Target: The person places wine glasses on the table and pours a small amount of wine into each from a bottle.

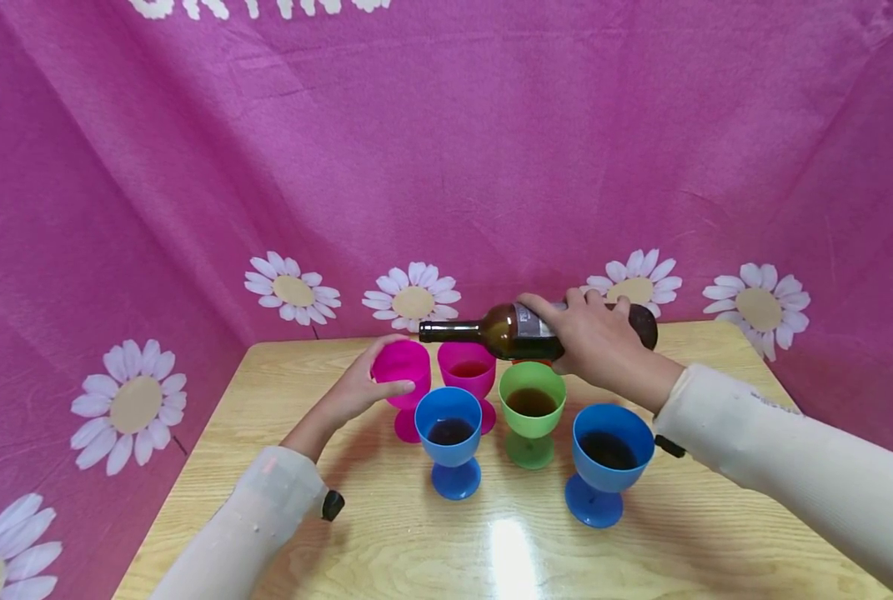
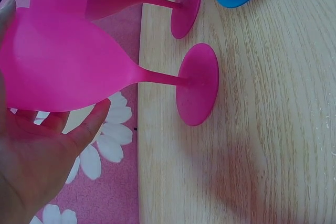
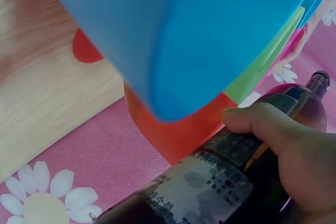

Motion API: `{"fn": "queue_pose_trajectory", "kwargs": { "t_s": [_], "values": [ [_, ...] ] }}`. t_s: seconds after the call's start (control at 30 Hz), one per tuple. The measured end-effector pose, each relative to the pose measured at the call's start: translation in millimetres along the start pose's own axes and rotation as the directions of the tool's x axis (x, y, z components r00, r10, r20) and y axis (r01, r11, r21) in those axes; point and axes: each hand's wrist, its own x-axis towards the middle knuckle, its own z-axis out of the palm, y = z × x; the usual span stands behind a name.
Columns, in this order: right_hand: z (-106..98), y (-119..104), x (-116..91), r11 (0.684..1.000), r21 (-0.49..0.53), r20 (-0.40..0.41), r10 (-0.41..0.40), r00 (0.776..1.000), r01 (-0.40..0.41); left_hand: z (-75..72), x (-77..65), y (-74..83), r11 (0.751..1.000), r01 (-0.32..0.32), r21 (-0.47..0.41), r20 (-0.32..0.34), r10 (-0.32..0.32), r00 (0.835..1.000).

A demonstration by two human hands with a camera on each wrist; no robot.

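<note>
My right hand (image 1: 599, 337) grips a dark glass wine bottle (image 1: 502, 332) around its labelled body. The bottle lies nearly level, its mouth pointing left, right over the rim of a pink goblet (image 1: 403, 375). Around that goblet's bowl curls my left hand (image 1: 356, 383), thumb on the near side. In the left wrist view the goblet's foot (image 2: 198, 85) rests on the wooden table. The right wrist view shows the thumb pressed along the bottle's label (image 3: 202, 187), with a blue goblet (image 3: 173, 40) in front.
A second pink goblet (image 1: 467, 371) with red liquid stands beside the held one. Nearer stand a blue goblet (image 1: 449, 442), a green goblet (image 1: 532, 412) and another blue goblet (image 1: 611, 450), all holding dark liquid. An orange goblet (image 3: 168, 135) sits behind. A pink cloth (image 1: 491, 167) hangs beyond the table.
</note>
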Motion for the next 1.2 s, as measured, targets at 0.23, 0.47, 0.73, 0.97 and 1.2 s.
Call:
{"fn": "queue_pose_trajectory", "kwargs": {
  "t_s": [0.23, 0.47, 0.73, 0.97, 1.2],
  "values": [
    [1, -1, 0, 0.999, -0.033, 0.008, -0.011, 1.000, 0.012, -0.7, 0.0, -0.5, 1.000, 0.008, 0.002, -0.002, -0.008, 1.000],
    [0, -3, 0, 0.998, -0.060, 0.020, -0.007, 1.000, 0.008, -0.2, -0.8, 1.3, 1.000, 0.007, 0.002, 0.003, -0.007, 1.000],
    [0, -6, 2, 0.995, -0.099, 0.037, -0.005, 0.999, 0.009, -0.8, -1.2, 1.2, 1.000, 0.014, 0.013, 0.003, -0.014, 1.000],
    [-2, -9, 3, 0.992, -0.128, 0.036, -0.011, 0.999, 0.015, -0.7, -1.3, 1.5, 1.000, 0.023, 0.017, -0.003, -0.023, 1.000],
    [-4, -12, 3, 0.987, -0.158, 0.039, -0.021, 0.999, 0.027, -0.1, -0.9, 1.3, 1.000, 0.017, 0.018, 0.001, -0.017, 1.000]
  ]
}}
